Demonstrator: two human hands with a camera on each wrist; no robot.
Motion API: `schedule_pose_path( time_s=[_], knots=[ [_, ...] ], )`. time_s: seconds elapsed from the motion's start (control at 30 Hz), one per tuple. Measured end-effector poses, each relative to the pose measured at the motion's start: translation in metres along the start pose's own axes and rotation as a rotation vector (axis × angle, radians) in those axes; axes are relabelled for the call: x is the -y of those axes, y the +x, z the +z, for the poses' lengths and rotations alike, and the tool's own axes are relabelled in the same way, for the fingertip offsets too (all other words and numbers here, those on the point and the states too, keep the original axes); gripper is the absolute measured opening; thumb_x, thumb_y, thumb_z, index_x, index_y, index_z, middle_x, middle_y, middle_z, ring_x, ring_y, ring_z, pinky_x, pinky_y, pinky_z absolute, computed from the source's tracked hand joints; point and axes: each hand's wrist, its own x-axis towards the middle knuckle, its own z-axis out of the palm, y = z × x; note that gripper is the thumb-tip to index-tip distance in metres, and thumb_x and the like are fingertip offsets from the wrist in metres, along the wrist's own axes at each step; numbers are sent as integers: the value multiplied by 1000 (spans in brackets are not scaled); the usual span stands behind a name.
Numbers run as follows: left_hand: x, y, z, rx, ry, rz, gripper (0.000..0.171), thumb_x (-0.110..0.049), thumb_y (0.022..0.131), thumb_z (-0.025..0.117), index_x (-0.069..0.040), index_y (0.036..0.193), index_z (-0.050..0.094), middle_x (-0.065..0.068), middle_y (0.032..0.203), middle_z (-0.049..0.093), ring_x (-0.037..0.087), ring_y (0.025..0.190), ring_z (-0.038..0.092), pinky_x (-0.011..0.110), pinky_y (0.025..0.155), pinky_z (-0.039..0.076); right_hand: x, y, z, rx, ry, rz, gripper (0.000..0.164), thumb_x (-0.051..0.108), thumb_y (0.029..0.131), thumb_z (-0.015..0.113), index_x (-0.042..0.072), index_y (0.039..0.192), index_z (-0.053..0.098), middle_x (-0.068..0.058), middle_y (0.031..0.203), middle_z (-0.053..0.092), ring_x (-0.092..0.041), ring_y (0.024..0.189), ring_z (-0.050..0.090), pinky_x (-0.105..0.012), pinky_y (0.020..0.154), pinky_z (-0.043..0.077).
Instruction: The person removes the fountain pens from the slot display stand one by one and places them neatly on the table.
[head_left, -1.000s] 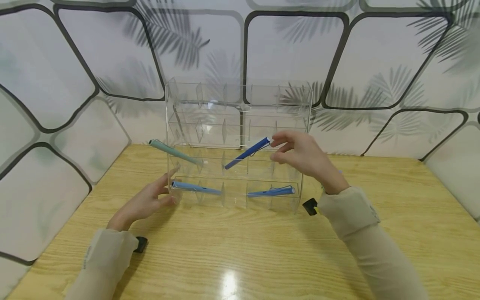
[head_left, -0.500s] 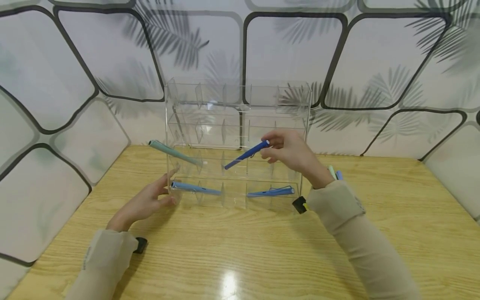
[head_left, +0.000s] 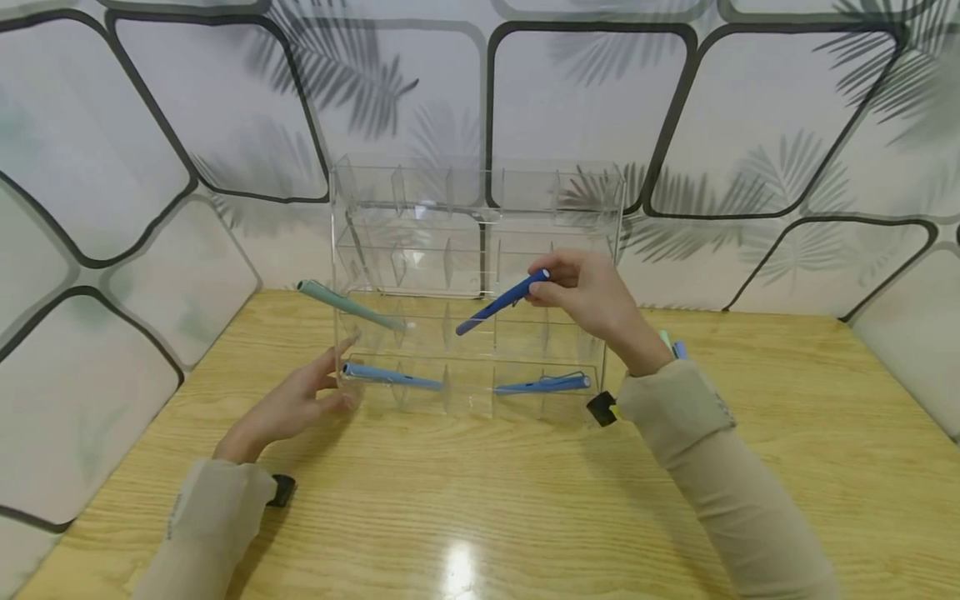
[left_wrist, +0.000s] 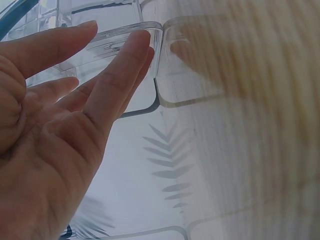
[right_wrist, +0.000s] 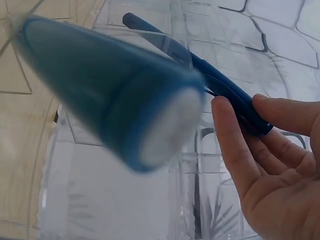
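The right hand (head_left: pixel 592 300) pinches a dark blue, slender pen with a clip (head_left: pixel 501 303) between thumb and fingers, close to the pen's upper end. The pen slants down to the left, its lower end at the third tier of a clear plastic, multi-compartment rack (head_left: pixel 469 387) (whether it touches the plastic there is hard to tell). The left hand (head_left: pixel 296 400) is at the rack's lower left end, its fingers extended and apart from the thumb; contact with the rack cannot be made out.

On the same tier, a grey-green slender pen (head_left: pixel 348 305) leans out past the left side. On the bottom tier lie two lighter blue pens, one at the left (head_left: pixel 392 377) and one at the right (head_left: pixel 542 383).

The rack stands on a yellowish wood-grain worktop (head_left: pixel 465 483), before a pale wall (head_left: pixel 588 100) patterned with dark outlines and grey leaves. Beyond the right beige sleeve (head_left: pixel 720 467), a light green and a blue tip show.
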Motion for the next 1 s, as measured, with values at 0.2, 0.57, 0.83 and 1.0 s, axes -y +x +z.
schedule_pose_path(
  time_s=[0.2,0.57,0.83,1.0],
  knots=[
    [-1,1,0,0,-10,-8,81,-5,102,61,-3,163,9,38,156,25,60,124,48,67,95,46,4,-4,-8,-58,15,-16,21,-5,98,63,-12,118,64,-26,106,70,-9,84,71,-28,82,58],
    [0,1,0,10,-28,0,81,-6,102,61,-4,163,7,37,156,27,62,124,47,67,94,46,5,-14,-26,-83,84,-51,22,-4,99,61,-12,120,62,-19,106,70,-11,89,73,-30,85,58],
    [1,1,0,7,-19,-1,83,-6,101,62,-6,163,7,36,156,27,59,123,49,66,92,48,6,-24,-40,-81,157,-121,20,-3,99,62,-9,118,63,-4,100,72,-15,92,73,-30,86,57],
    [1,0,0,6,-15,7,82,-6,101,62,-5,163,8,37,157,24,59,122,50,65,91,49,4,-32,-49,-80,218,-129,19,-3,99,62,-7,117,65,-9,102,70,-18,94,73,-31,88,56]
  ],
)
